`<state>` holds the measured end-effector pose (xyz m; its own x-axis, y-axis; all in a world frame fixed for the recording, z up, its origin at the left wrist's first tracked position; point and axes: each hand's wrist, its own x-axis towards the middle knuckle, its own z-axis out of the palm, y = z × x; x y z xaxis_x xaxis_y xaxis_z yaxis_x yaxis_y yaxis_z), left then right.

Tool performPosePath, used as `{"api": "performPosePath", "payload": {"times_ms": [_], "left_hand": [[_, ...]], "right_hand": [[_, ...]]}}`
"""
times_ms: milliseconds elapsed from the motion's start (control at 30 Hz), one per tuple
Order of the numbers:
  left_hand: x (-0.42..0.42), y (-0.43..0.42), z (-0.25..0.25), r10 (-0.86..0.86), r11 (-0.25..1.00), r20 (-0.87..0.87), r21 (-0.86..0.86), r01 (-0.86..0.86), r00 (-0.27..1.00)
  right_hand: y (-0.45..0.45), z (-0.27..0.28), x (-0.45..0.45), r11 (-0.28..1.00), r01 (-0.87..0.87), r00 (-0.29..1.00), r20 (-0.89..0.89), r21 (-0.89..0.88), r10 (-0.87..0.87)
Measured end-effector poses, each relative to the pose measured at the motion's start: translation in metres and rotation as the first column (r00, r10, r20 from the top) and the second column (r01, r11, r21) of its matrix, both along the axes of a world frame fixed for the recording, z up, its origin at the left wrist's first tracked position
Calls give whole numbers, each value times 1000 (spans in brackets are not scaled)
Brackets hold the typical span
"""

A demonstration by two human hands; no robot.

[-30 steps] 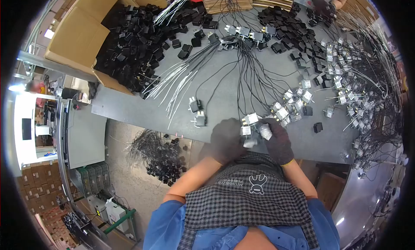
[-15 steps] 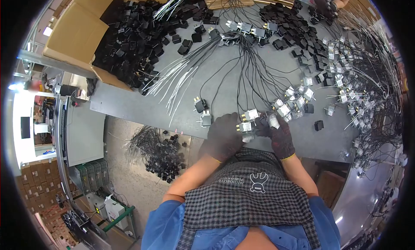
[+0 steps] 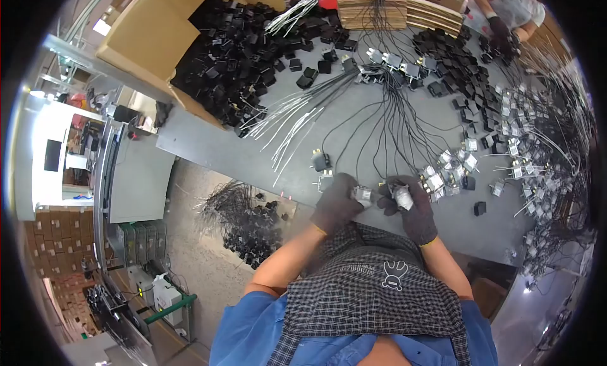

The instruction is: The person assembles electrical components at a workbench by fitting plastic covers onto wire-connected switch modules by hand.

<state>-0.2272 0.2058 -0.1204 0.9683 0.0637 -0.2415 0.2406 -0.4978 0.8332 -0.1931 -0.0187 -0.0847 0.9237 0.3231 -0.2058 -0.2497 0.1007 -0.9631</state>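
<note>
- Head view, ctr: L hand (image 3: 337, 205), dark glove, fingertips pinching pale-faced plug (image 3: 362, 194) at mid-frame.
- R hand (image 3: 418, 215), dark glove too, fingers curled, just R of that plug; silvery wrap (image 3: 403, 198) at its thumb. Can't tell if it grips anything.
- Ctr R: plug cluster (image 3: 450, 170) near R hand, on grey table (image 3: 240, 158).
- Ctr L: black plug (image 3: 321, 159) just above L hand.
- Upper L: black housings (image 3: 231, 56) by cardboard box (image 3: 142, 34).
- Upper R: co-worker's gloved hand (image 3: 501, 34).
</note>
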Motion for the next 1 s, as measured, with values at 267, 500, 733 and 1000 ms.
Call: {"api": "performPosePath", "payload": {"times_ms": [267,500,733,1000], "left_hand": [[-26,8,51,453,646,-150,-624,-440,879],[-23,14,47,255,725,-133,-629,-281,958],[-21,22,54,252,758,-168,-577,-302,953],[-24,19,57,240,748,-74,-622,-233,968]], "right_hand": [[32,2,21,993,19,925,-378,118,27],[40,19,17,994,-102,931,-349,43,111],[37,22,16,976,-206,965,-178,-69,191],[26,19,29,983,-168,927,-350,-68,135]]}}
